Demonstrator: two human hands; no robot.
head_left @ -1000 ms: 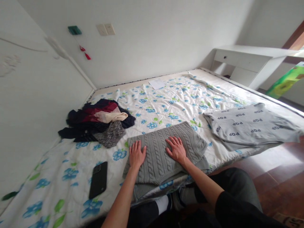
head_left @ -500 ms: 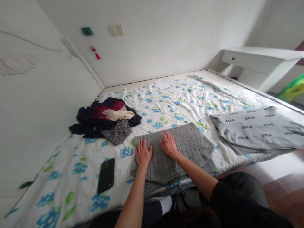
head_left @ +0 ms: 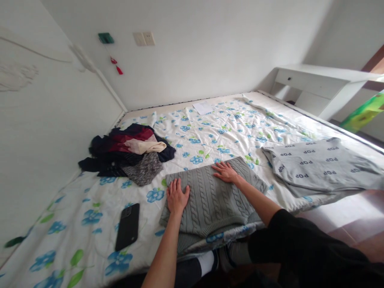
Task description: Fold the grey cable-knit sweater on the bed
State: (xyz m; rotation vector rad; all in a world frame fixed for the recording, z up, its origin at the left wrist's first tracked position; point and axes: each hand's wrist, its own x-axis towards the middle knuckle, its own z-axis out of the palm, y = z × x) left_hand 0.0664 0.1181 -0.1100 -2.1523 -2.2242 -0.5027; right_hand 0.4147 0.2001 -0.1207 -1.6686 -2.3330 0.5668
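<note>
A grey cable-knit sweater [head_left: 204,204] lies folded and flat at the near edge of the bed. My left hand [head_left: 177,196] rests on its left part, palm down with the fingers spread. On the upper right part of the knit lies my right hand [head_left: 225,172], also flat with fingers apart. Neither hand grips the fabric. Ribbed edges of the sweater show along its near side, and my right forearm covers some of its right side.
The bed has a white sheet with blue flowers [head_left: 196,160]. A black phone [head_left: 127,227] lies left of the sweater, beyond it a heap of dark clothes [head_left: 129,150]. At right is a grey POP-print garment [head_left: 318,164]; a paper [head_left: 203,107] and white desk [head_left: 312,82] are farther back.
My right hand has slid to the right and slightly away across the sweater. My left hand stays on the left part. The view has shifted a little.
</note>
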